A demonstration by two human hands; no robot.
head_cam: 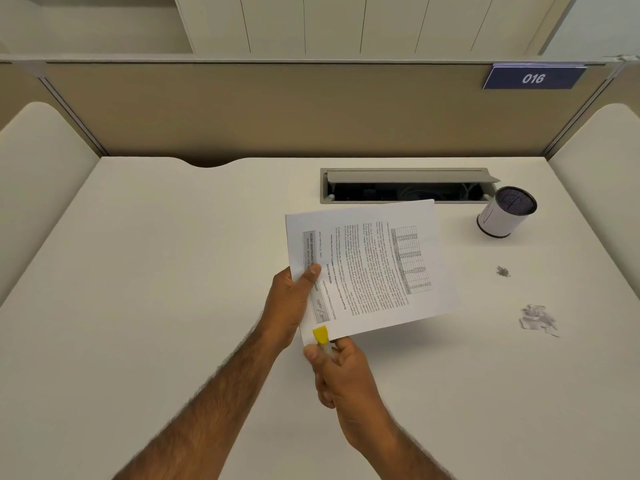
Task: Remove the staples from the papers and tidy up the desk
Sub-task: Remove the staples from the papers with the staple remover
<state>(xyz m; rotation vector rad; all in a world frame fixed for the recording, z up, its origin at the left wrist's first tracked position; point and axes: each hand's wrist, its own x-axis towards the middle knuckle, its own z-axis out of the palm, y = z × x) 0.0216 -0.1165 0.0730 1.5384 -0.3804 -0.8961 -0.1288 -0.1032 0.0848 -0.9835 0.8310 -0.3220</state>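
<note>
A stapled set of printed papers (374, 268) is held above the middle of the white desk (156, 289), turned sideways with its heading toward the left. My left hand (294, 303) grips its left edge, thumb on top. My right hand (343, 375) holds a yellow-tipped staple remover (320, 336), whose yellow end lies on the near left corner of the papers. No staple is visible under the tool.
A small pile of pulled staples (503, 271) and a heap of torn paper bits (536, 320) lie on the desk at the right. A white mesh pen cup (502, 214) stands at the back right beside an open cable slot (405, 187). Partition walls enclose three sides.
</note>
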